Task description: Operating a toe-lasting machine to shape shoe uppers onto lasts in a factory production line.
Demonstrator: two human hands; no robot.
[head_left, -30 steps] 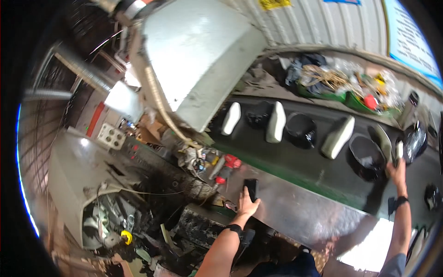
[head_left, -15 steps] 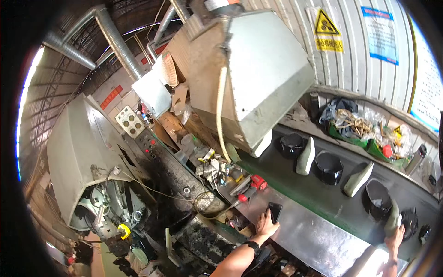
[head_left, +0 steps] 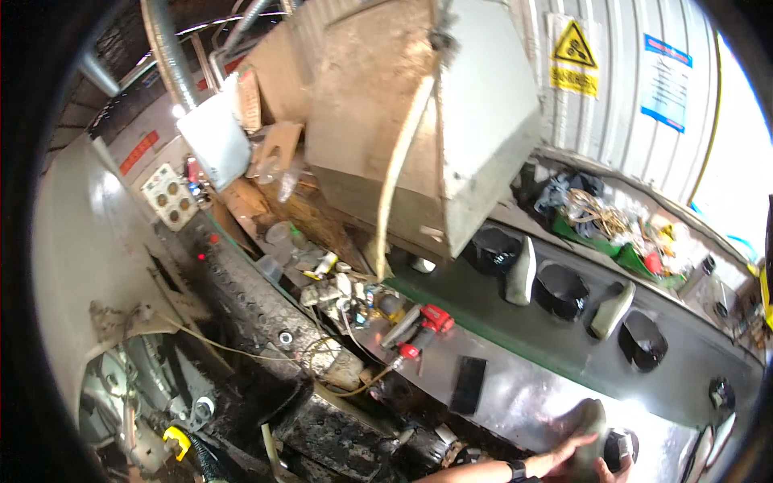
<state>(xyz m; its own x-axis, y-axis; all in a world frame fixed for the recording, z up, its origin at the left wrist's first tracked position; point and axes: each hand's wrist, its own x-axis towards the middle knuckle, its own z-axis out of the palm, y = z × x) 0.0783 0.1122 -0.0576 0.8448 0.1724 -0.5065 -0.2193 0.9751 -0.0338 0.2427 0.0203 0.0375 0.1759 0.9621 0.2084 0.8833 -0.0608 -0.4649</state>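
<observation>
At the lower right, over the metal worktop, my left hand has its fingers around a grey-green elongated piece, shaped like a shoe last. A dark band is on that wrist. Beside it my right hand, partly cut off by the lower edge, has its fingers bent at a glossy black rounded piece. A black phone lies flat on the worktop, apart from both hands.
Behind the worktop a dark conveyor belt carries black cup-shaped pieces alternating with pale ones. A red power tool lies at the worktop's left end. A large grey hood hangs over the belt. Machinery stands left.
My left hand has let go of the phone and moved right to the grey-green piece. My right hand has drawn back from the belt, and both pieces are now over the worktop. The view has shifted.
</observation>
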